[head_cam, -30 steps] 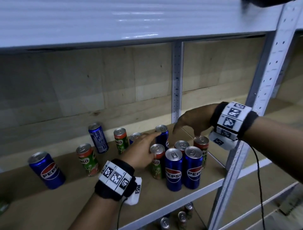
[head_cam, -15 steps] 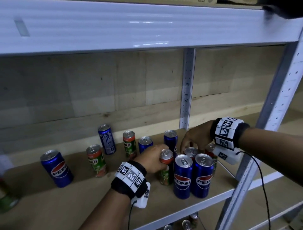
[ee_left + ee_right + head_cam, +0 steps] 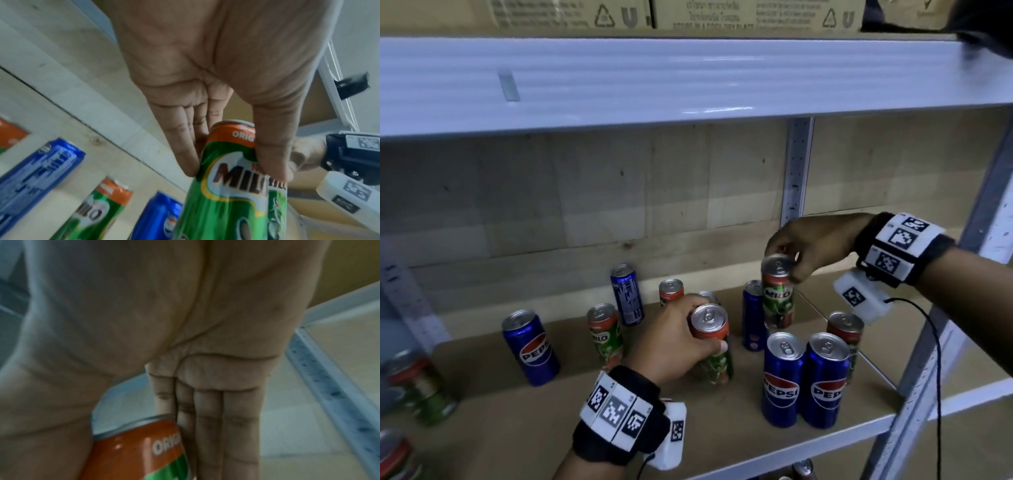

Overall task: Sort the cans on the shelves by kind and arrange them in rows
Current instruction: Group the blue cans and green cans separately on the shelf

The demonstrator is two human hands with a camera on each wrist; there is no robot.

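My left hand (image 3: 681,337) grips a green and orange Milo can (image 3: 714,356) near its top, at the middle of the wooden shelf (image 3: 722,445); the left wrist view shows thumb and fingers around that can (image 3: 230,186). My right hand (image 3: 796,260) holds a second Milo can (image 3: 777,301) by its rim, lifted above the shelf; that can's orange band (image 3: 131,451) shows in the right wrist view. Two blue Pepsi cans (image 3: 782,380) (image 3: 825,380) stand side by side at the front. Further Pepsi cans (image 3: 530,347) (image 3: 626,294) (image 3: 751,315) and Milo cans (image 3: 604,335) (image 3: 671,291) (image 3: 847,332) stand scattered.
A white shelf board (image 3: 688,78) hangs close above, with cardboard boxes (image 3: 619,13) on it. Grey uprights stand at the back (image 3: 796,171) and front right (image 3: 962,325). More Milo cans (image 3: 417,387) sit at the far left. A lower shelf holds cans (image 3: 803,467).
My right hand has lifted a Milo can up off the shelf from behind the two front Pepsi cans. My left hand has kept its grip on the other Milo can.
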